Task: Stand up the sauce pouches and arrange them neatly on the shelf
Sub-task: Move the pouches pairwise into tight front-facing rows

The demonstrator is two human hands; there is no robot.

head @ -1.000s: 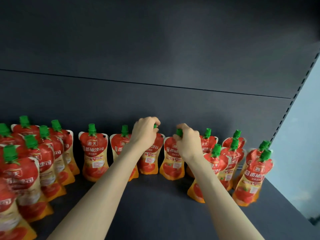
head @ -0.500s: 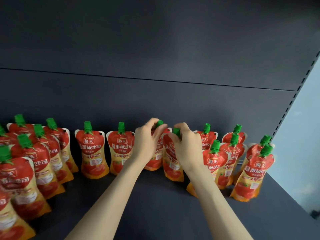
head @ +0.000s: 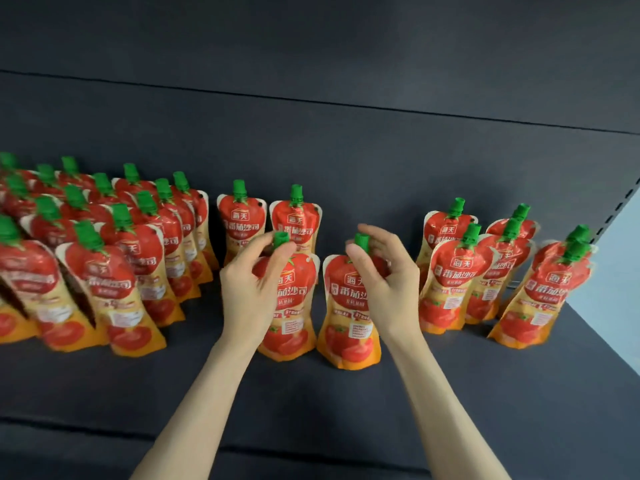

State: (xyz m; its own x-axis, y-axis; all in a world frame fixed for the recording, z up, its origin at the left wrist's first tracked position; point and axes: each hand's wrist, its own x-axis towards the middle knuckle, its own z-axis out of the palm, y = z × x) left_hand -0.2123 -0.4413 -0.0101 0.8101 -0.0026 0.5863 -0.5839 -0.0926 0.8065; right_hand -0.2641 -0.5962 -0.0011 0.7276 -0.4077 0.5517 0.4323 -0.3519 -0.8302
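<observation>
Two red-and-orange plastic sauce pouches upright on dark grey shelf (head: 311,410); left hand (head: 249,285) grip pinching green cap (head: 281,239) of left pouch (head: 294,306), right hand (head: 389,282) grip pinching that of right pouch (head: 348,327).

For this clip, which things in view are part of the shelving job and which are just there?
Job: left hand, pinching the cap of the left-hand pouch; right hand, pinching the cap of the right-hand pouch; other tomato sauce pouches; shelf.
Just there: back panel; slotted upright; pale wall.
</observation>
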